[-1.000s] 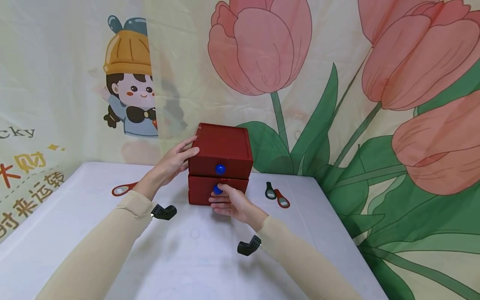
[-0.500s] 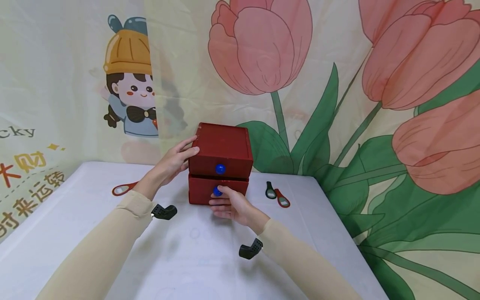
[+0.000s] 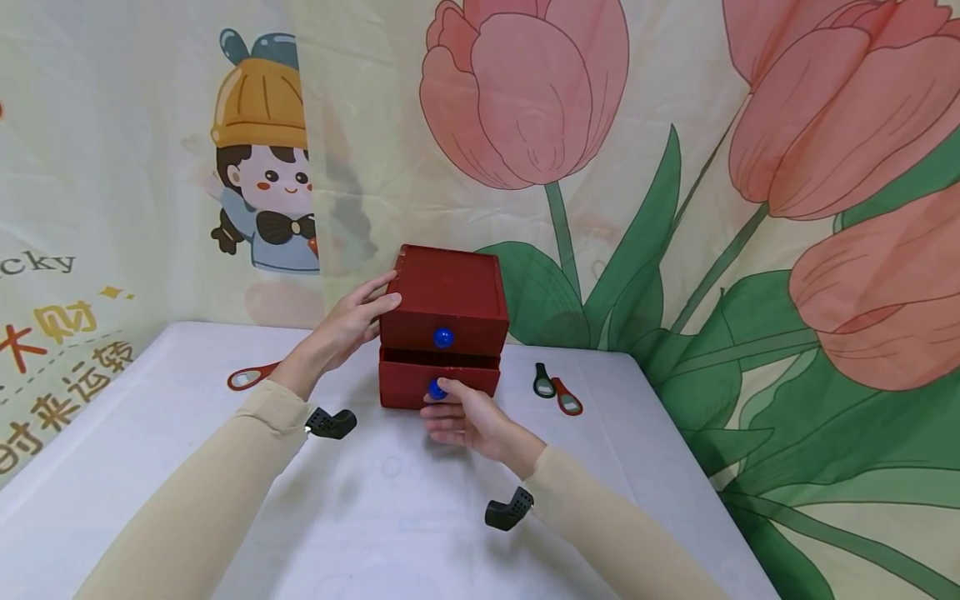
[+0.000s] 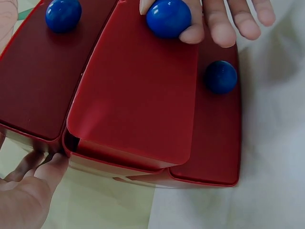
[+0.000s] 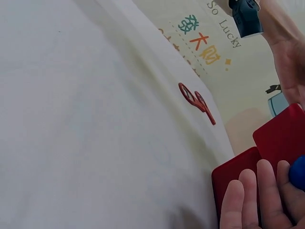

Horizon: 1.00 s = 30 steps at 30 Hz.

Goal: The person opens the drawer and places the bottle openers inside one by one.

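A dark red drawer cabinet (image 3: 450, 283) with blue ball knobs stands on the table. My right hand (image 3: 483, 421) pinches the blue knob (image 4: 169, 18) of the middle drawer (image 4: 133, 90) between thumb and index finger, the other fingers extended below it. That drawer sticks out of the cabinet, with a dark gap above its front. The top drawer (image 4: 35, 81) and the bottom drawer (image 4: 214, 136) are pushed in; the bottom one is hidden in the head view. My left hand (image 3: 347, 329) rests against the cabinet's left side, fingers extended, thumb by the front edge.
One red flat tool with an oval loop (image 3: 247, 379) lies left of the cabinet, partly behind my left wrist. On the right lie a dark green looped tool (image 3: 543, 382) and a red one (image 3: 568, 398). A printed curtain (image 3: 397, 150) hangs behind the white table (image 3: 390, 517).
My right hand has drawn back toward me with the knob, and the middle drawer has slid out, widening the gap above it. My left hand keeps its place on the cabinet.
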Tool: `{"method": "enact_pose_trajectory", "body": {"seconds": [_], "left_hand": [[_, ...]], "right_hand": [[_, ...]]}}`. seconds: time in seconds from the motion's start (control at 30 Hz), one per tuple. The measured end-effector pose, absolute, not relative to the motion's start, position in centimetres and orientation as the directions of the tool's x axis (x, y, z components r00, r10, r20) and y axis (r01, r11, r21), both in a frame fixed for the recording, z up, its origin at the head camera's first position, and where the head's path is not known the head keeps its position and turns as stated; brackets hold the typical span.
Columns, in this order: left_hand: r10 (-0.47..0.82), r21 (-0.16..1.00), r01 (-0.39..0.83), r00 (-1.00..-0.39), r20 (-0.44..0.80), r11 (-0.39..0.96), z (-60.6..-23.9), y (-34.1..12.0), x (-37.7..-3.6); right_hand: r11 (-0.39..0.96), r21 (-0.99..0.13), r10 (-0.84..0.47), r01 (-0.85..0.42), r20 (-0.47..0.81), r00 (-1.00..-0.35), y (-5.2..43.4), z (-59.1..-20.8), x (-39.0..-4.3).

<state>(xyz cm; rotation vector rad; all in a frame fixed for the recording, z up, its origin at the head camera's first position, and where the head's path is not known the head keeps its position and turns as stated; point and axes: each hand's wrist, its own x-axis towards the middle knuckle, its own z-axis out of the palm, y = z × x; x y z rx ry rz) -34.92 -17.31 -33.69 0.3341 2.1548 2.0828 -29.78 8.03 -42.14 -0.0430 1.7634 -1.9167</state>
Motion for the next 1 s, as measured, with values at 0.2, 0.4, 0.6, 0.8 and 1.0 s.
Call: {"method": "enact_pose_trajectory", "body": {"seconds": [0.2, 0.4, 0.6, 0.8, 1.0], "left_hand": [[0.251, 0.998, 0.067, -0.966, 0.063, 0.010, -33.7, -17.3, -34.9], [0.248, 0.998, 0.065, -0.967, 0.059, 0.016, -33.7, -17.4, -35.0], [0.247, 0.998, 0.064, -0.967, 0.059, 0.013, -33.8, -17.4, -34.9], [0.248, 0.998, 0.067, -0.967, 0.064, 0.004, -33.7, -17.3, -34.9], [0.248, 0.998, 0.066, -0.967, 0.065, -0.004, -33.7, -17.4, -34.9]], "right_hand": [[-0.011, -0.930, -0.412, 0.368, -0.331, -0.849, 8.2, -42.1, -28.9], [0.000, -0.931, -0.420, 0.365, -0.332, -0.845, 8.4, -42.1, -28.2], [0.004, -0.932, -0.436, 0.363, -0.329, -0.838, 8.5, -42.2, -27.8], [0.006, -0.931, -0.440, 0.365, -0.330, -0.835, 8.7, -42.2, -27.4], [0.004, -0.929, -0.442, 0.369, -0.333, -0.833, 8.7, -42.3, -27.1]]}}
